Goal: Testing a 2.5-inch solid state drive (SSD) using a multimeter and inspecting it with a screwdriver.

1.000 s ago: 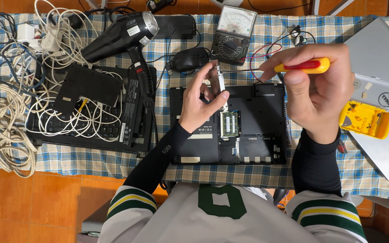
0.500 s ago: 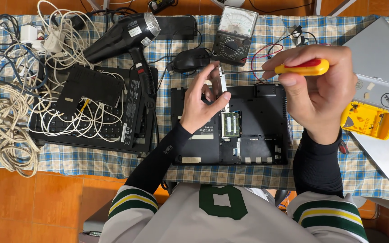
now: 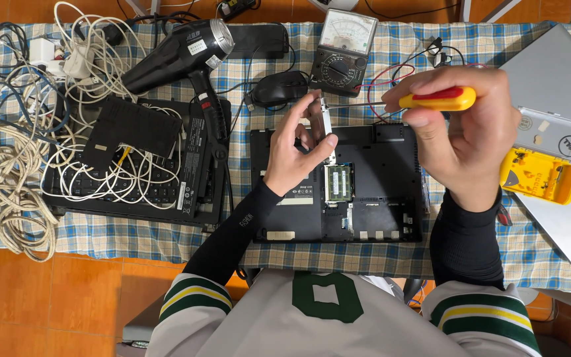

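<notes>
- The black laptop (image 3: 338,188) lies bottom-up on the checked cloth, its bay already open, green memory modules showing; the cover seems not yet back on
- The left hand (image 3: 292,155) pinches a thin metal bracket (image 3: 327,129) above it
- The right hand (image 3: 460,132) is closed around the one yellow-red screwdriver (image 3: 439,99), its tip at the bracket
- Count: three laptops, one hair dryer (image 3: 180,56), one meter (image 3: 342,43), one mouse (image 3: 280,88)

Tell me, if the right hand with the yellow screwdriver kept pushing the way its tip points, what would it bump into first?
The right hand aims the screwdriver leftward. Its thin shaft points at the small metal part pinched in the left hand, so that part probably comes first. Depth is hard to judge, though.
</notes>
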